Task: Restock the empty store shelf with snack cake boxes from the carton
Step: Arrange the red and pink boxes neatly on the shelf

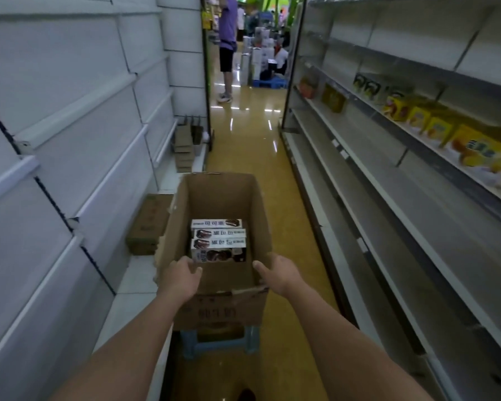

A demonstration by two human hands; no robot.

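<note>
The carton sits on a stool in the aisle, between 2 walls of shelves. 4 boxes lie in the carton, at its far end. The left hand and the right hand are on its near rim. A closed case lies left of the carton. More boxes stand on a right shelf.

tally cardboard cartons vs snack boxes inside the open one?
Open brown cardboard carton on the blue plastic stool: 1
Closed brown cardboard carton at the left shelving base: 1
White-and-brown snack cake boxes visible inside the open carton: 4
Total: 6
</note>
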